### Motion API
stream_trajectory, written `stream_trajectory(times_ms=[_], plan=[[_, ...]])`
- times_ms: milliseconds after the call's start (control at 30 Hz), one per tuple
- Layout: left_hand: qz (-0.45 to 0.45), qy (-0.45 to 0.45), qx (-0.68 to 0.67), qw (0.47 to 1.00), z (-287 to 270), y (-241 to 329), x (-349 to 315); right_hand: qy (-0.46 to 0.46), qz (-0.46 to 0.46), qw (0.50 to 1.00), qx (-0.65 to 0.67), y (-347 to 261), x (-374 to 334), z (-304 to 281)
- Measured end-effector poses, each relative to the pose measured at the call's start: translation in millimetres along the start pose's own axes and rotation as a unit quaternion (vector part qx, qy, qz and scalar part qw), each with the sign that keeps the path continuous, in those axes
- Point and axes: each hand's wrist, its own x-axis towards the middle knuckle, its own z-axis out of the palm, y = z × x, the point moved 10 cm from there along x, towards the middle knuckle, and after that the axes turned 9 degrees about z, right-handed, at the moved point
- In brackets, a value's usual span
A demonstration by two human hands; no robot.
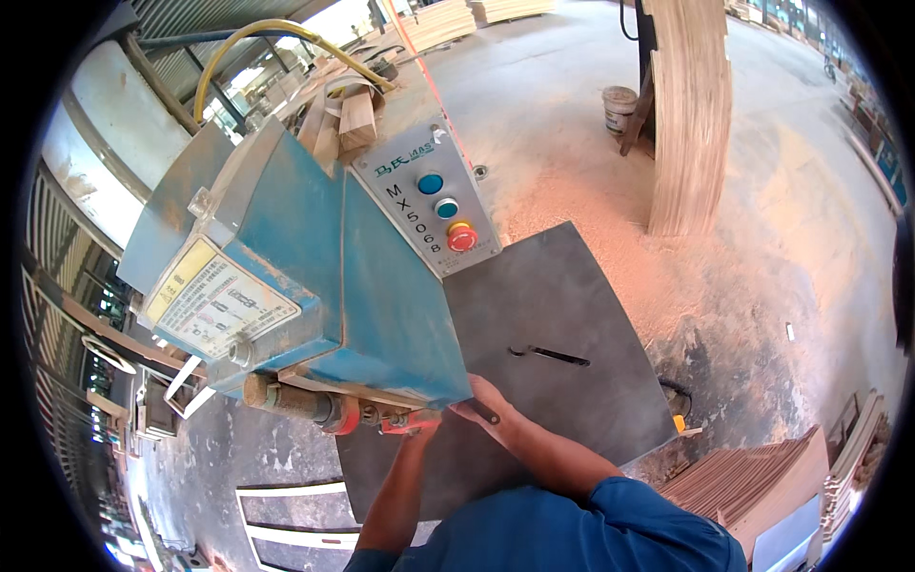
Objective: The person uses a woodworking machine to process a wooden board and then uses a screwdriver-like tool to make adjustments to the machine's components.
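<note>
Both my hands are at the underside of a blue woodworking machine's head (pixel 381 286), over its dark grey table (pixel 591 305). My right hand (pixel 488 395) is closed around a dark flat wrench (pixel 486 413), whose rounded handle end with a hole sticks out towards me. Close beside it, my left hand (pixel 421 426) reaches up next to the red fittings (pixel 408 422), its fingers hidden by the head. What both hands touch underneath is out of sight. A second tool, a thin black hook spanner (pixel 560 357), lies on the table to the right.
A control panel (pixel 429 200) with two blue-green buttons and a red stop knob faces up. Wood blocks (pixel 358 119) rest behind it. Stacked boards (pixel 753 477) stand at the lower right, white frames (pixel 295 520) at the lower left. Sawdust covers the floor beyond, near a bucket (pixel 620 107).
</note>
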Motion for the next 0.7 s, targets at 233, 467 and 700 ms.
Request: stream_trajectory(times_ms=[233,467,700], plan=[[-0.014,0.012,-0.128,0.992,10,-1,0,0.054,-0.018,0.988,-0.141,-6,-25,11],[0.011,0.044,-0.287,0.957,-11,42,-24,0.079,-0.042,0.967,-0.241,1,-25,6],[-0.029,0.189,-0.468,0.863,-41,76,-20,-0.017,0.085,0.992,-0.096,28,28,-26]])
